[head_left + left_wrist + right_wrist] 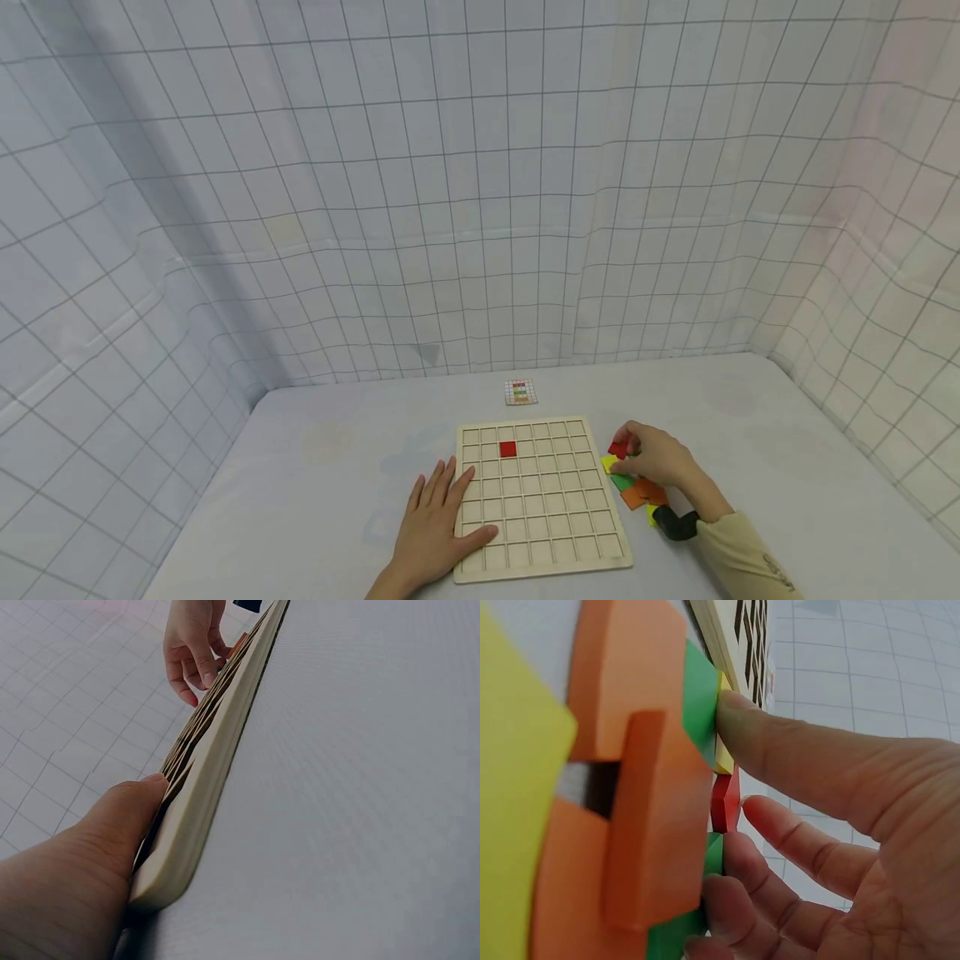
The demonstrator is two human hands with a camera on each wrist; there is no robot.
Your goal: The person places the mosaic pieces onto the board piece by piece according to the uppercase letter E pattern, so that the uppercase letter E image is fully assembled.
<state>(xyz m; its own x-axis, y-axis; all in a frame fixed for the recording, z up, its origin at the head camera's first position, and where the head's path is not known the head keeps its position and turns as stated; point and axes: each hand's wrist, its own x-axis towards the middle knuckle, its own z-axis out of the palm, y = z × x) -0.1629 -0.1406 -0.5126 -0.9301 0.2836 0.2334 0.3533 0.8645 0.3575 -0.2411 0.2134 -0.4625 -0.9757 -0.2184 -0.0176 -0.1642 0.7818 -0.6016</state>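
Observation:
A cream grid board (555, 503) lies on the white table with one red square tile (508, 449) in an upper cell. My left hand (426, 533) rests at the board's left side, fingers spread and thumb over the frame. To the right of the board, my right hand (660, 457) reaches over a small pile of tiles. Its index fingertip is at a red tile (725, 802), while the thumb touches a yellow tile (724, 754), with a gap between the two. Green tiles (699, 701) and orange tiles (656, 825) overlap beside them, partly hidden under the hand.
Behind the board lies a small card (521, 392) printed with a coloured grid pattern. Another yellow tile (652, 515) sits beside the black wrist device (677, 524). White cloth with dark grid lines (480, 208) encloses the back and sides of the table.

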